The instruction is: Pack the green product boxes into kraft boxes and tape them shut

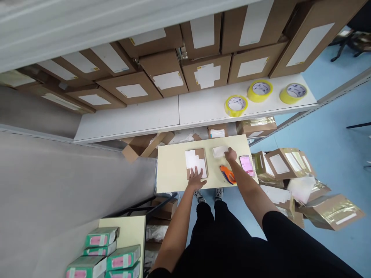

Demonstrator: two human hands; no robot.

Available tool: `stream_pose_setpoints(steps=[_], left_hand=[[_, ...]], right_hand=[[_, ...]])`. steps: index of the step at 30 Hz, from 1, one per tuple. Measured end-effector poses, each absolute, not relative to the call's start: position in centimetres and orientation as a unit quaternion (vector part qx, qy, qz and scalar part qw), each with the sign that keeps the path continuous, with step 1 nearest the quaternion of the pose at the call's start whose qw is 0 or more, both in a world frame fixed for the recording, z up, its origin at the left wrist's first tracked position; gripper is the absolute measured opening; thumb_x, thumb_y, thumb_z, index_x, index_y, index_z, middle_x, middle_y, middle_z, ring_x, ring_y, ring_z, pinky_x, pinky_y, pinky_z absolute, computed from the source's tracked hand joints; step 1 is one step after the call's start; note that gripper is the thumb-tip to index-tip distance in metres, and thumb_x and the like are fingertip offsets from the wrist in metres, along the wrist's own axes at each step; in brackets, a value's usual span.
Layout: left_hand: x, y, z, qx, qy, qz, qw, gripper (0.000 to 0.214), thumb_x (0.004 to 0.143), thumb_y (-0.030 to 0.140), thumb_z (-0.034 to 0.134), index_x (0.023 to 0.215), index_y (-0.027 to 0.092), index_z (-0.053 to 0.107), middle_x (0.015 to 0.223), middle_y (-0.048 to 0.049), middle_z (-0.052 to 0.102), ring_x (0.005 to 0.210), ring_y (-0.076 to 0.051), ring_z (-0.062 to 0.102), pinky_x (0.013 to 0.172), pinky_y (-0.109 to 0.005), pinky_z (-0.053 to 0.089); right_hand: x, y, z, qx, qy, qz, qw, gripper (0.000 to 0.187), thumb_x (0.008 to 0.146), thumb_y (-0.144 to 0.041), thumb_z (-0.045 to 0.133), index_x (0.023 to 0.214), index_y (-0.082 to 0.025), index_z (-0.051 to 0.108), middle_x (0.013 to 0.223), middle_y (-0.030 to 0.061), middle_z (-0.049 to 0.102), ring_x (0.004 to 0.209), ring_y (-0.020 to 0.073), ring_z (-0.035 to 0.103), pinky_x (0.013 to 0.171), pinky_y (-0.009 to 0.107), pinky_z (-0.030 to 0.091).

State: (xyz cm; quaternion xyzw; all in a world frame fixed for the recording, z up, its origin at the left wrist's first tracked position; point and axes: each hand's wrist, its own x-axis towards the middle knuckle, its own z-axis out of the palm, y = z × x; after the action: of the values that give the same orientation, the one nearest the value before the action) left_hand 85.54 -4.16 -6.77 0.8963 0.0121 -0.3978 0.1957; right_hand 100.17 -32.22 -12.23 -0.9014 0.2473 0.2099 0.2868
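A small brown cardboard box [199,156] with a white label lies on the pale yellow table [174,170]. My left hand [196,178] rests flat on its near edge, fingers spread. My right hand [231,154] reaches further out and touches a white paper slip [218,151] lying beside the box; its fingers are bent on the slip's right edge. An orange tape dispenser [227,174] lies under my right forearm. A phone with a pink screen [246,164] lies at the table's right edge.
Three yellow tape rolls [259,90] sit on a white shelf [145,116] beyond the table, with brown labelled boxes stacked behind. Taped parcels [292,177] are piled on the blue floor at right. Green and pink cartons [104,255] stand on a second table at lower left.
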Motion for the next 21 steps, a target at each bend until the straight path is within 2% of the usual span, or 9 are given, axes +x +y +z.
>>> stream_pose_setpoints(steps=[4,8,10,14,16,18,21], left_hand=[[85.7,-5.0,-6.3,0.897,0.023,-0.398,0.191,0.103,0.086,0.061,0.063,0.171,0.027,0.016,0.174,-0.0081,-0.018,0.157,-0.043,-0.022,0.127,-0.065,0.008],[86.7,-5.0,-5.3,0.886,0.026,-0.42,0.194,0.108,0.08,0.059,0.069,0.17,0.029,0.018,0.175,-0.0088,-0.013,0.159,-0.043,-0.017,0.127,-0.065,0.011],[87.2,-4.7,-4.7,0.881,0.023,-0.434,0.187,0.109,0.08,0.059,0.069,0.17,0.028,0.018,0.175,-0.0095,-0.013,0.159,-0.043,-0.016,0.127,-0.064,0.013],[87.7,-4.0,-3.8,0.879,0.015,-0.441,0.182,0.107,0.08,0.057,0.069,0.17,0.024,0.021,0.175,-0.0112,-0.012,0.159,-0.044,-0.016,0.128,-0.06,0.012],[88.0,-3.9,-3.3,0.881,0.021,-0.434,0.19,0.105,0.078,0.056,0.072,0.168,0.023,0.029,0.176,-0.0128,-0.004,0.16,-0.044,-0.008,0.128,-0.06,0.015],[88.7,-4.5,-2.7,0.889,0.03,-0.401,0.217,0.099,0.078,0.055,0.074,0.164,0.022,0.038,0.176,-0.0149,0.011,0.162,-0.042,0.008,0.128,-0.056,0.019],[90.9,-7.3,-1.4,0.902,0.023,-0.284,0.325,0.084,0.084,0.05,0.074,0.158,0.02,0.047,0.169,-0.0158,0.037,0.157,-0.032,0.034,0.128,-0.041,0.026]], right_hand=[[99.8,-33.8,-9.3,-0.932,0.178,0.179,0.26,0.02,0.1,-0.029,0.055,0.099,-0.019,0.072,0.096,0.013,0.075,0.086,0.0232,0.067,0.068,0.029,0.038],[98.5,-34.7,-6.4,-0.947,0.138,0.16,0.241,0.023,0.103,-0.031,0.054,0.102,-0.017,0.072,0.096,0.0155,0.075,0.089,0.025,0.068,0.069,0.029,0.036],[97.4,-34.8,-5.2,-0.948,0.131,0.149,0.249,0.022,0.102,-0.033,0.056,0.101,-0.017,0.071,0.095,0.0151,0.075,0.087,0.0254,0.068,0.068,0.029,0.036],[94.5,-34.6,-3.4,-0.936,0.154,0.12,0.294,0.024,0.098,-0.042,0.062,0.089,-0.02,0.066,0.083,0.0104,0.072,0.074,0.0231,0.063,0.062,0.029,0.032],[93.1,-34.4,-2.8,-0.926,0.164,0.102,0.325,0.026,0.096,-0.044,0.063,0.083,-0.022,0.062,0.075,0.0072,0.068,0.067,0.0212,0.058,0.059,0.029,0.03],[91.9,-34.2,-2.2,-0.913,0.164,0.076,0.366,0.032,0.096,-0.049,0.061,0.078,-0.023,0.056,0.069,0.0041,0.063,0.063,0.0195,0.053,0.058,0.029,0.028],[90.5,-34.1,-1.5,-0.888,0.161,0.03,0.429,0.043,0.094,-0.06,0.058,0.072,-0.025,0.047,0.064,0.0005,0.054,0.06,0.018,0.047,0.057,0.03,0.026]])
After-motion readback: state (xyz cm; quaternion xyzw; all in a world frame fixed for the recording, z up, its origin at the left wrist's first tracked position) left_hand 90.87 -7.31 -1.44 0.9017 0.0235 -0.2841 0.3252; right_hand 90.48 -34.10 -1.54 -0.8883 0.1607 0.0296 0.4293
